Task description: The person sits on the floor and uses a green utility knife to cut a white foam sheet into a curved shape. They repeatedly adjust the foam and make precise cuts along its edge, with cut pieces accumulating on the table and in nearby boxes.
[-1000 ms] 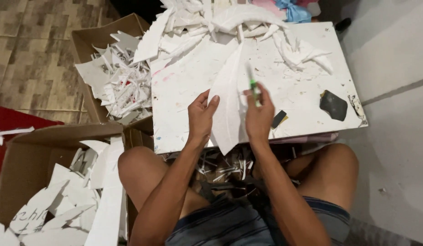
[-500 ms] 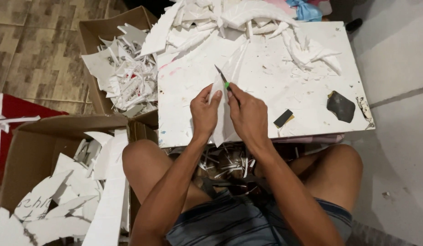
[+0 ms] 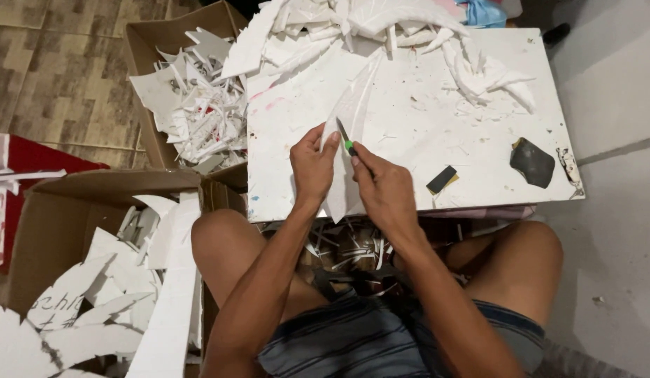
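Both hands have come closer together since the earlier frames, and the knife has moved from the far side of the foam piece down to its left edge. Now the left hand (image 3: pixel 313 168) is closed around the lower part of the long, pointed white foam piece (image 3: pixel 351 119), with thumb and fingers pinching its edge. The right hand (image 3: pixel 386 187) is closed like a fist around the small knife with green handle (image 3: pixel 347 141); its thin blade touches the foam just beside the left fingertips. The foam piece lies under both hands, on the white, scratched work board (image 3: pixel 409 126), and its tip points away from the person. To the right of the right hand lie a small black-and-yellow block (image 3: pixel 442 180) and, further away, a dark grey stone-like lump (image 3: pixel 532 162). To the left of the left hand stands a brown cardboard box full of white foam scraps (image 3: pixel 185 105). Beyond the hands, many white foam offcuts (image 3: pixel 381 21) are piled.
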